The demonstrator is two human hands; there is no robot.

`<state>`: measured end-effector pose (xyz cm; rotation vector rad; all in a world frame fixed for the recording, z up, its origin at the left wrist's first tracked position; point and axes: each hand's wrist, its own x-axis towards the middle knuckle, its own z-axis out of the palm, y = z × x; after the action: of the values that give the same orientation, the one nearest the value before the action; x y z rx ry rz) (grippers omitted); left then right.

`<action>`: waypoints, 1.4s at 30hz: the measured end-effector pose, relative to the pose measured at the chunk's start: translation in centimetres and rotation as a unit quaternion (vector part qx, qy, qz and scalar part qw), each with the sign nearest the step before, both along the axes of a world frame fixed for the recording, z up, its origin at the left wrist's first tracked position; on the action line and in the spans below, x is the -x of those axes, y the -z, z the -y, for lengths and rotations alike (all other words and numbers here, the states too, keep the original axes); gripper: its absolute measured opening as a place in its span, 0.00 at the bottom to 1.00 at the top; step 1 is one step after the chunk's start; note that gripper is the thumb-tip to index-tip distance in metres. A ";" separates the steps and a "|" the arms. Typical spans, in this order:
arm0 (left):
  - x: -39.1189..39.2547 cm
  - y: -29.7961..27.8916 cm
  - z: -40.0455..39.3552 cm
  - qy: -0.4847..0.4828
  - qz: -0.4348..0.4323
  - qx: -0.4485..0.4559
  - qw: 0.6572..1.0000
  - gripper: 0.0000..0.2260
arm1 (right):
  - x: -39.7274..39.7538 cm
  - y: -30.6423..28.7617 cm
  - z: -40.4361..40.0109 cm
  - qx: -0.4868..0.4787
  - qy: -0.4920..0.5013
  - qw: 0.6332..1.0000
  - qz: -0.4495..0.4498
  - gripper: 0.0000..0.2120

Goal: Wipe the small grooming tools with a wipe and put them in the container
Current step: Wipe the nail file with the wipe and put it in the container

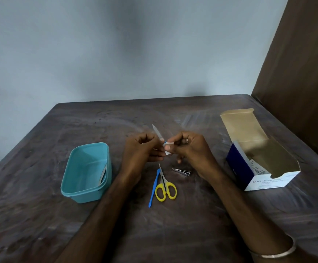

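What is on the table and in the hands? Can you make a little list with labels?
left hand: holds a nail file, tip pointing up
right hand: pinches a white wipe on the file
tub: teal, one metal file inside
still on table: yellow scissors, blue stick, clippers
box: open, at right

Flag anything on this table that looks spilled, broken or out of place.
Nothing stands out. The scissors, blue tool and clippers lie on the table, one tool is already in the teal container, and the swab box simply sits open.
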<state>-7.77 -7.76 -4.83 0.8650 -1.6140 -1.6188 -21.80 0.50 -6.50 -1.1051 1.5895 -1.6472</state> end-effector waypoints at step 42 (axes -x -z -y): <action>-0.2 0.4 0.7 -0.020 -0.081 0.058 0.995 0.06 | -1.2 -0.4 0.1 0.013 -0.020 0.999 0.030 0.02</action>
<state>-7.53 -8.50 -5.21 0.6828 -1.5500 -1.5120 -20.62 0.37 -6.06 -1.0850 1.5023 -1.6636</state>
